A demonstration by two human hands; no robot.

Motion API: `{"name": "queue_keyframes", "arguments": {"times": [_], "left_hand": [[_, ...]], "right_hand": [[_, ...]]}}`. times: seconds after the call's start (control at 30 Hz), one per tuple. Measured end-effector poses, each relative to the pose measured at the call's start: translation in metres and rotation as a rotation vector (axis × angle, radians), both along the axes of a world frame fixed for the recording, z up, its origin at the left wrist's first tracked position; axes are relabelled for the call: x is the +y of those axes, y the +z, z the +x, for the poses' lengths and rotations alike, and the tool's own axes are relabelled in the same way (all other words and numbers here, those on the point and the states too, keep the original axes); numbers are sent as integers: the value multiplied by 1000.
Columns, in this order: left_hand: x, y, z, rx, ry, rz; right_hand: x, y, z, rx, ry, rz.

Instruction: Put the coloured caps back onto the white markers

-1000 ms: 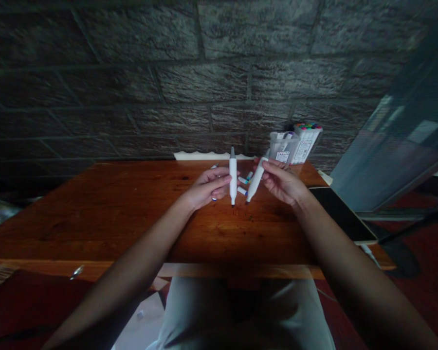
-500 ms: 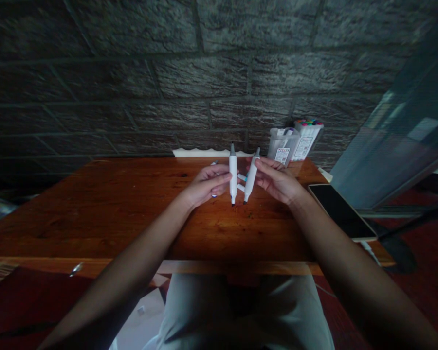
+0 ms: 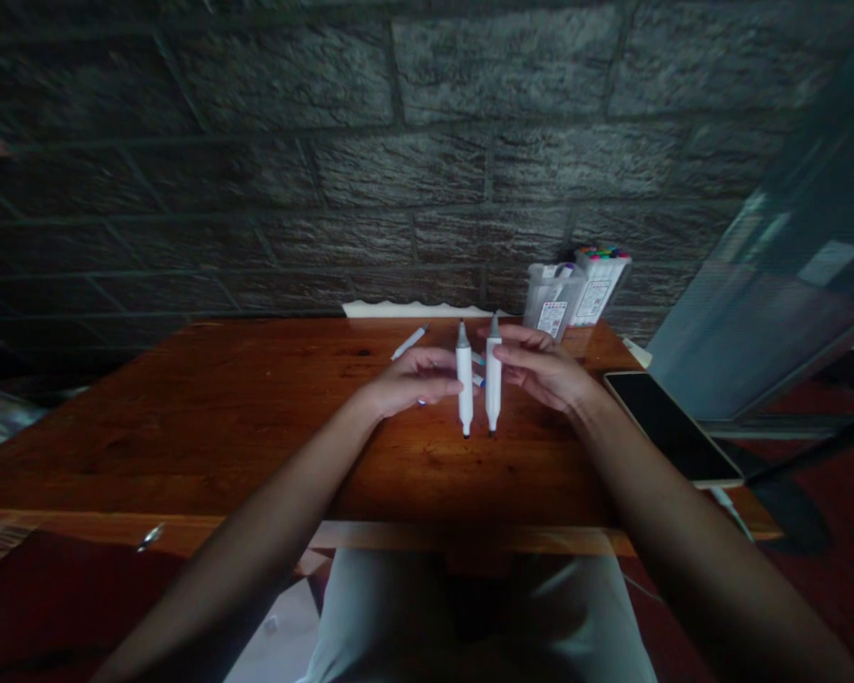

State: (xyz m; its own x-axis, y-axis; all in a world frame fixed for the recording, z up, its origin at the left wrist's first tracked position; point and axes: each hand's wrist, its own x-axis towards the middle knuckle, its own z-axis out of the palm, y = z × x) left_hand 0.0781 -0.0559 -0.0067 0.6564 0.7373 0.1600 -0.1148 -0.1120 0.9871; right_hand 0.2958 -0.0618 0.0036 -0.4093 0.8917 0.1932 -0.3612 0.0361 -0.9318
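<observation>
My left hand [image 3: 413, 379] pinches a white marker [image 3: 464, 379] and holds it upright above the wooden table [image 3: 256, 417]. My right hand [image 3: 541, 370] pinches a second white marker [image 3: 493, 375], also upright. The two markers stand side by side, a small gap between them, tips pointing down. Both are uncapped at each end. A few more white markers or caps [image 3: 476, 365] lie on the table behind the hands, partly hidden. Another white marker [image 3: 409, 342] lies loose to the left of them.
Two clear boxes of markers [image 3: 576, 289] stand at the table's back right by the dark brick wall. A dark phone or tablet [image 3: 670, 427] lies at the right edge. A white strip [image 3: 413, 309] runs along the back edge.
The right hand has brought its marker from a slant to upright, closer to the left hand's marker. Both hands have sunk a little toward me.
</observation>
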Motion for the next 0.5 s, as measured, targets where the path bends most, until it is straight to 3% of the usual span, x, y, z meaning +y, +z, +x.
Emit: {"name": "queue_keyframes", "arguments": {"times": [0.27, 0.5], "left_hand": [[-6, 8, -2, 126, -109, 100], [-6, 7, -3, 136, -93, 79]], "right_hand": [[-2, 0, -2, -6, 46, -13], [-8, 0, -4, -43, 147, 20]]}}
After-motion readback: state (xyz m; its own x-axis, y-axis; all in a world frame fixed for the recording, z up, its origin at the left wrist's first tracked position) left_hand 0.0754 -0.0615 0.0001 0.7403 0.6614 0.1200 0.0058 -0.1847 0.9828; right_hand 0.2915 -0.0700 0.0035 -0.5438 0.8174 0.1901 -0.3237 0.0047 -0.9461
